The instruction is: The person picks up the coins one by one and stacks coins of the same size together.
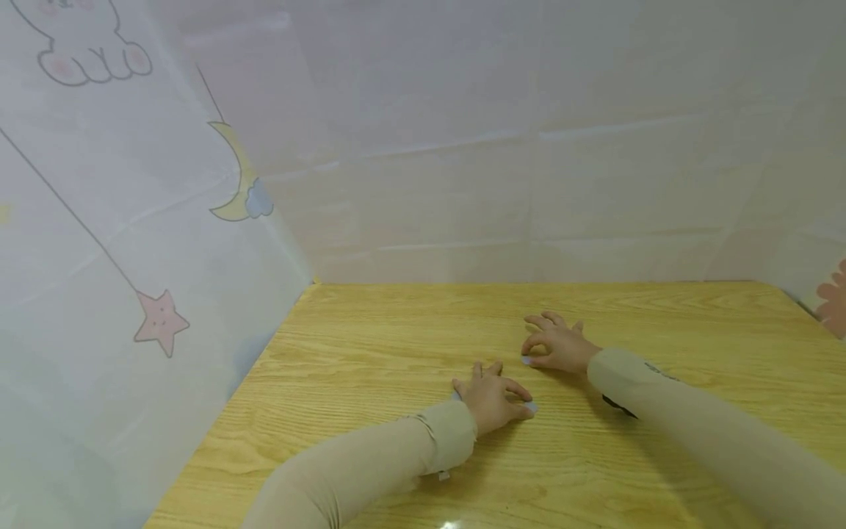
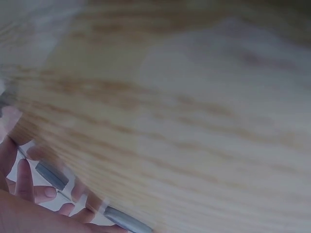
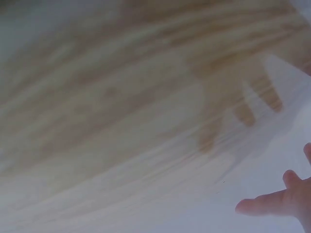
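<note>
Low over the wooden table, my left hand (image 1: 492, 402) pinches a small grey-blue piece (image 1: 532, 406) between thumb and index finger. A second bluish bit (image 1: 456, 395) shows at the far side of that hand, by its other fingers. In the left wrist view, two rounded grey pieces (image 2: 51, 174) lie along the fingers (image 2: 25, 182); their kind cannot be told. Farther off to the right, my right hand (image 1: 558, 345) pinches a small pale blue piece (image 1: 526, 360) at the tabletop, its other fingers raised. The right wrist view catches only some fingers (image 3: 267, 203).
Pale wood-grain tabletop (image 1: 383, 323) spreads around both hands. A light wall covering (image 1: 423, 184) rises behind it, and the left side carries a printed moon (image 1: 231, 202) and a pink star (image 1: 161, 323). A pink flower print (image 1: 834, 301) is at the right edge.
</note>
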Tool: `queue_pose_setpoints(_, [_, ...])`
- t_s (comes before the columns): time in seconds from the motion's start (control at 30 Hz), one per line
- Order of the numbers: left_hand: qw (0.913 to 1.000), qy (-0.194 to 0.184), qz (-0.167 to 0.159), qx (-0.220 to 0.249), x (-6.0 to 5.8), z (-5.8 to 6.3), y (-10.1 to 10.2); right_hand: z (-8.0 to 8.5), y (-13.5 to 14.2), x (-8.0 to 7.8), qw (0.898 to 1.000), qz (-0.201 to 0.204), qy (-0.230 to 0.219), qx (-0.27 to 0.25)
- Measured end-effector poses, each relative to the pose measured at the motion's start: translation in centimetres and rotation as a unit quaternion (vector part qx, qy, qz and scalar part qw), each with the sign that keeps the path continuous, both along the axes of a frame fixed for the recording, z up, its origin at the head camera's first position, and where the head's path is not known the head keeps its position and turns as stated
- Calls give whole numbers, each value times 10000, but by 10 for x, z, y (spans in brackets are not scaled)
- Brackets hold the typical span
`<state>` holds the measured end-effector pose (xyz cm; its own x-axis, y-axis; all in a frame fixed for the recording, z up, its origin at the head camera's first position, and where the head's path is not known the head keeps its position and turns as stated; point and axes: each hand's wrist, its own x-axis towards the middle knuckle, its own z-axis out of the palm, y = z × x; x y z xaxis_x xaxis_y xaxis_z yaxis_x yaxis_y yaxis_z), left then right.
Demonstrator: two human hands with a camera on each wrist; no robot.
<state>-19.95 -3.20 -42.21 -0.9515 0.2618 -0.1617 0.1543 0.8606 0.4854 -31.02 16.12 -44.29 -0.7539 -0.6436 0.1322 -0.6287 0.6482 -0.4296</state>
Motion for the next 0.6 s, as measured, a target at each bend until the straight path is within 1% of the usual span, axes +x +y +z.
queue_pose_setpoints(0.2, [10000,45,-8,-37,-1,-1,0,2,0,-1,9997,72,-205,-78])
queue_pose_setpoints(0.37, [9999,66,1,-92,-1,-2,0,1,-1,-3,9996,171,-237,4])
queue_pose_setpoints(0.6, [9999,87,-33,-70,0,0,0,1,-4,-5,9990,261,-349,38])
